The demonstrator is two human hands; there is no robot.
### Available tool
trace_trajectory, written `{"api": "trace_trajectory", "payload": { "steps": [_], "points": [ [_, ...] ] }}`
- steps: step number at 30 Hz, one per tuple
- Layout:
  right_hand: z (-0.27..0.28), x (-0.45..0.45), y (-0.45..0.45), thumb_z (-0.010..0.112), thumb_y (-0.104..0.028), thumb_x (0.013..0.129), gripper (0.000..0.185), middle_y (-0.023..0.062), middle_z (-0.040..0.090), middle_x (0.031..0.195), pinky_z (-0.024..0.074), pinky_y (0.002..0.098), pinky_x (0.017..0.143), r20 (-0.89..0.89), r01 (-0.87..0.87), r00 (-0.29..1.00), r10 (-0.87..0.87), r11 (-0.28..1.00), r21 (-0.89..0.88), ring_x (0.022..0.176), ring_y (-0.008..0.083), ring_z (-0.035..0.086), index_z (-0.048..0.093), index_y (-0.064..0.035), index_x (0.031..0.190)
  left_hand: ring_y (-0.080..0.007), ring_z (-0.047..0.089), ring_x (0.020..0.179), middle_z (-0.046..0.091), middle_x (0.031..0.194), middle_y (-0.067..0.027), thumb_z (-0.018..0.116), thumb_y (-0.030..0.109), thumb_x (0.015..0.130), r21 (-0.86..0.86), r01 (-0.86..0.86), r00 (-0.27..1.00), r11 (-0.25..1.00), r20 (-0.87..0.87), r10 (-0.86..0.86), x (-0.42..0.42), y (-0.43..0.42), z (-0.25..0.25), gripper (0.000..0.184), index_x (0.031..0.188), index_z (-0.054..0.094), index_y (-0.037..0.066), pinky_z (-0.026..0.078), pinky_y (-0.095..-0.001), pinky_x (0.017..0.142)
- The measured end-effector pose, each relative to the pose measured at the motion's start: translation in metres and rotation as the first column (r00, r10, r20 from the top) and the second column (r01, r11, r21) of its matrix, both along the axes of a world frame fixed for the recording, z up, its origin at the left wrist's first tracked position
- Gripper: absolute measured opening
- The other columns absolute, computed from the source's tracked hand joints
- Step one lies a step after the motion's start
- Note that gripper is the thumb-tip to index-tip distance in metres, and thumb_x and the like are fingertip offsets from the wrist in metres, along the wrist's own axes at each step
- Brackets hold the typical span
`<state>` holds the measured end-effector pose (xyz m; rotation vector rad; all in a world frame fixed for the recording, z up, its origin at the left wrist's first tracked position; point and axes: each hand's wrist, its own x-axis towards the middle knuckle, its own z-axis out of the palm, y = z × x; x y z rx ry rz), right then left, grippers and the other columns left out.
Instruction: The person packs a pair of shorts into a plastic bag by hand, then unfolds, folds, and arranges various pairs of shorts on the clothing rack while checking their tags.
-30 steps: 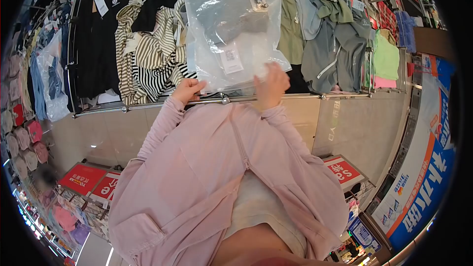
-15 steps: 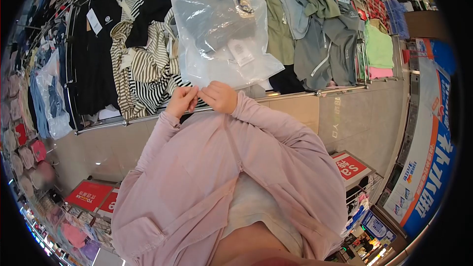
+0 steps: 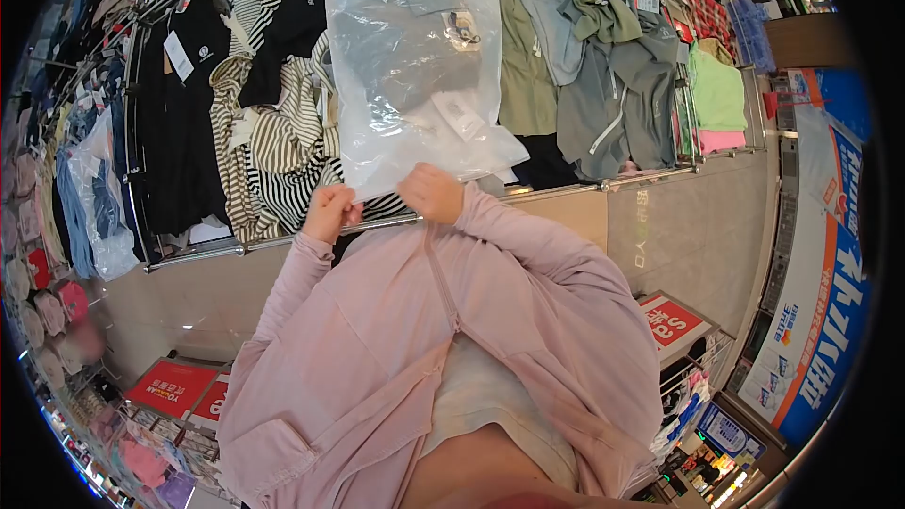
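Here we are, left hand (image 3: 330, 214) pinching the near corner of the plastic bag (image 3: 417, 85) atop the clothes (image 3: 283, 146), right hand (image 3: 432, 193) curled beside it, grip unclear, presumably steadying that edge.

Milky-white bag (image 3: 412, 85), striped garments (image 3: 281, 143), pale pink jacket (image 3: 353, 320)

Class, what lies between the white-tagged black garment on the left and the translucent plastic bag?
The head view shows striped garments and a black garment with white lettering between the white-tagged black garment and the translucent plastic bag.
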<state>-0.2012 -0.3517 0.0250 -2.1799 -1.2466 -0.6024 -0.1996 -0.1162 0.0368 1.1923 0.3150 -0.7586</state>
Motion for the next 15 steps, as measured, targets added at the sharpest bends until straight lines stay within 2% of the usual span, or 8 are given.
{"api": "trace_trajectory", "payload": {
  "steps": [2,6,9,11,12,13,14,15],
  "points": [
    [-0.015,0.001,-0.027,0.055,-0.015,0.061,0.024,0.0082,0.050,0.073,0.0436,0.0347,0.068,-0.039,0.043,0.998,-0.047,0.995,-0.085,0.070,0.0239,0.052,0.053,0.0003,0.079,-0.0101,0.038,0.043,0.048,0.054,-0.0047,0.048,0.009,0.086,-0.077,-0.084,0.993,0.993,0.080,0.090,0.005,0.021,-0.004,0.025,0.062,0.047,0.002,0.031,-0.0234,0.041],
    [-0.029,0.000,-0.106,0.055,-0.015,0.063,0.020,0.0069,0.050,0.073,0.0428,0.0341,0.068,-0.028,0.186,0.980,-0.198,0.954,-0.237,0.071,0.0238,0.051,0.053,-0.0032,0.078,-0.0097,0.039,0.043,0.047,0.053,-0.0036,0.049,0.009,0.086,-0.054,-0.088,0.992,0.995,0.082,0.092,0.017,0.074,-0.015,0.024,0.063,0.049,0.001,0.030,-0.0231,0.041],
    [-0.025,-0.007,-0.153,0.056,-0.014,0.064,0.017,0.0067,0.050,0.074,0.0426,0.0344,0.069,-0.025,0.223,0.969,-0.245,0.917,-0.330,0.072,0.0227,0.052,0.054,-0.0056,0.079,-0.0107,0.040,0.042,0.048,0.052,-0.0046,0.050,0.011,0.085,0.087,-0.030,0.992,0.996,0.122,0.019,0.016,0.088,-0.033,0.023,0.065,0.052,0.001,0.032,-0.0237,0.040],
    [-0.028,-0.013,-0.167,0.057,-0.013,0.066,0.015,0.0068,0.051,0.074,0.0426,0.0349,0.070,-0.029,0.232,0.964,-0.264,0.889,-0.395,0.073,0.0223,0.052,0.055,-0.0069,0.079,-0.0125,0.048,0.044,0.053,0.055,-0.0059,0.052,0.012,0.085,0.220,0.284,0.954,0.933,0.029,-0.297,0.013,0.079,-0.037,0.022,0.068,0.057,-0.001,0.038,-0.0236,0.043],
    [-0.031,-0.018,-0.171,0.060,-0.013,0.066,0.017,0.0067,0.052,0.077,0.0429,0.0351,0.072,-0.245,0.181,0.911,-0.333,0.853,-0.489,0.076,0.0224,0.052,0.057,-0.0071,0.082,-0.0139,0.054,0.049,0.058,0.060,-0.0077,0.058,0.016,0.083,0.210,0.398,0.916,0.893,-0.041,-0.398,0.016,0.079,-0.040,0.022,0.072,0.060,-0.003,0.044,-0.0251,0.047],
    [-0.032,-0.016,-0.175,0.063,-0.013,0.067,0.020,0.0067,0.054,0.079,0.0431,0.0354,0.073,-0.433,0.109,0.804,-0.407,0.817,-0.566,0.078,0.0226,0.053,0.059,-0.0072,0.085,-0.0139,0.054,0.049,0.058,0.060,-0.0077,0.058,0.016,0.083,0.211,0.403,0.914,0.891,-0.033,-0.405,0.027,0.076,-0.036,0.022,0.072,0.060,-0.003,0.044,-0.0251,0.047],
    [-0.018,-0.008,-0.176,0.072,-0.017,0.064,0.042,0.0097,0.058,0.094,0.0437,0.0369,0.081,-0.625,-0.065,0.613,-0.483,0.758,-0.649,0.092,0.0259,0.054,0.058,-0.0085,0.103,-0.0139,0.056,0.051,0.060,0.063,-0.0094,0.061,0.020,0.082,0.418,0.610,0.762,0.673,-0.078,-0.643,0.041,0.073,-0.030,0.025,0.077,0.061,-0.005,0.044,-0.0267,0.048],
    [-0.022,0.000,-0.173,0.076,-0.021,0.063,0.054,0.0124,0.057,0.102,0.0427,0.0377,0.085,-0.727,0.098,0.527,-0.440,0.882,-0.462,0.098,0.0266,0.053,0.054,-0.0067,0.110,-0.0138,0.058,0.053,0.063,0.066,-0.0111,0.065,0.023,0.080,0.583,0.726,0.554,0.365,-0.180,-0.813,0.055,0.070,-0.025,0.031,0.081,0.062,-0.007,0.045,-0.0282,0.049]
  ]
}}
